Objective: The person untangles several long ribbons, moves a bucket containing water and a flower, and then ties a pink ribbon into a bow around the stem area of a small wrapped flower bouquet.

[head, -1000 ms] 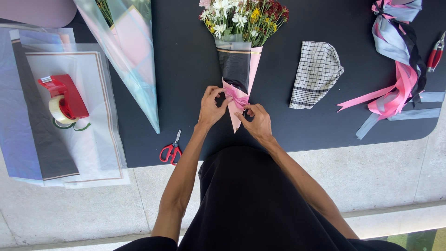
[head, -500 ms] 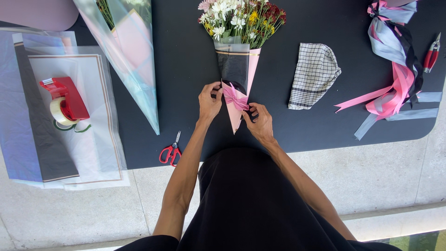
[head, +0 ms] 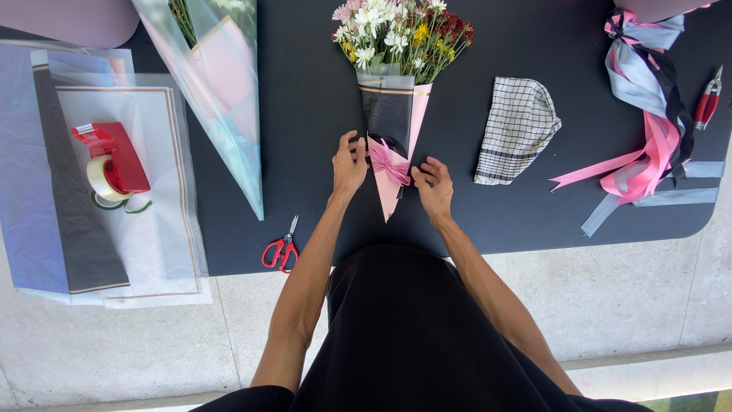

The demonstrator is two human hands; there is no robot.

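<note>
A black table (head: 534, 206) stands on pale stone paving, its far part cut off by the frame. On it lies 1 wrapped bouquet (head: 396, 99), its flower heads partly cropped. The left hand (head: 349, 164) and right hand (head: 433, 183) each pinch the pink ribbon bow (head: 389, 164) at its narrow end; fingertip contact is hard to make out. Red scissors (head: 280, 248) lie near the edge.

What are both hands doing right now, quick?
Left hand: fingers pinching one side of the pink ribbon bow.
Right hand: fingers curled at the bow's other side; grip cannot be told.
</note>
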